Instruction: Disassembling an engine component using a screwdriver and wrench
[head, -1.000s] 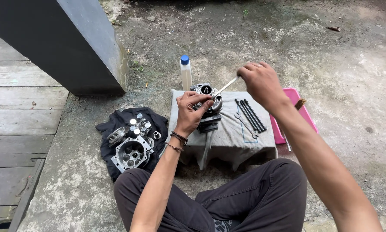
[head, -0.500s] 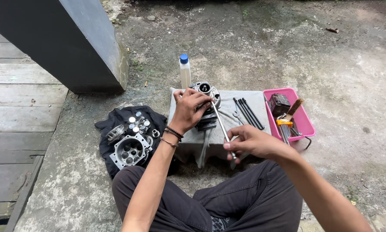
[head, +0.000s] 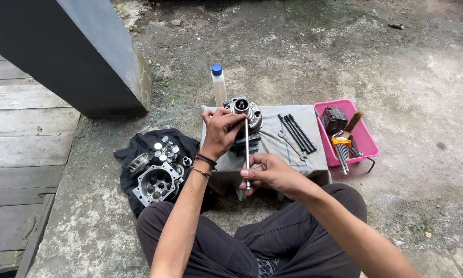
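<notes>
A metal engine cylinder head (head: pixel 244 110) stands on a grey cloth-covered block (head: pixel 303 159) in front of my crossed legs. My left hand (head: pixel 222 131) grips its left side. My right hand (head: pixel 272 175) pinches the near end of a long silver rod (head: pixel 247 146). The rod runs from my right fingers up to the top of the cylinder head, close by my left fingertips. Several long dark bolts (head: pixel 297 131) and a wrench lie on the cloth to the right.
A black cloth (head: pixel 136 149) on the left carries an engine cylinder (head: pixel 156 183) and small parts. A pink tray (head: pixel 362 136) with hex keys and a brush sits right. A clear bottle with blue cap (head: pixel 219 85) stands behind. A dark pillar (head: pixel 82 56) rises at the back left.
My right hand came down from high at the right to near my lap, swinging the rod from a slant to lengthwise toward the cylinder head. My left hand kept its grip.
</notes>
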